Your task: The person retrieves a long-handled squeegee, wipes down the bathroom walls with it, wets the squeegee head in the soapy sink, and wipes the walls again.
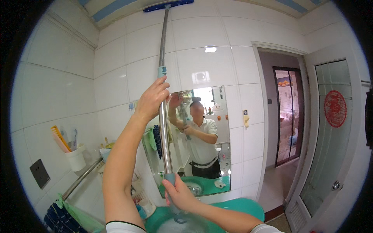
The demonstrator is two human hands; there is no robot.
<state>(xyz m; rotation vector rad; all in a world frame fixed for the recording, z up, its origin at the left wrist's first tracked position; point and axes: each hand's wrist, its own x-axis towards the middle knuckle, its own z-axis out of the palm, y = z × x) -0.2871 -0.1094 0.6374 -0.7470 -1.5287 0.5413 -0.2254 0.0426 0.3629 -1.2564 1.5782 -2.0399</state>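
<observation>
A squeegee or flat mop with a telescopic metal pole [165, 139] stands nearly upright before me. Its blue head [168, 5] is up by the top of the white tiled wall, near the ceiling. My left hand [154, 99] is raised and wraps the pole just below the light blue collar. Lower down, my right hand [178, 193] grips the grey-blue handle, thumb on its front. The handle's lower end hangs over the green washbasin [242, 207]. Behind the pole, a wall mirror [204, 139] reflects a person in a white shirt holding the pole.
At left are a white cup [76, 157] with combs and toothbrushes, a metal towel rail [83, 177] with towels, and a black socket [40, 174]. A corner rack [147, 204] holds toiletries by the basin. An open door [326, 139] with a glass panel stands at right beside the doorway.
</observation>
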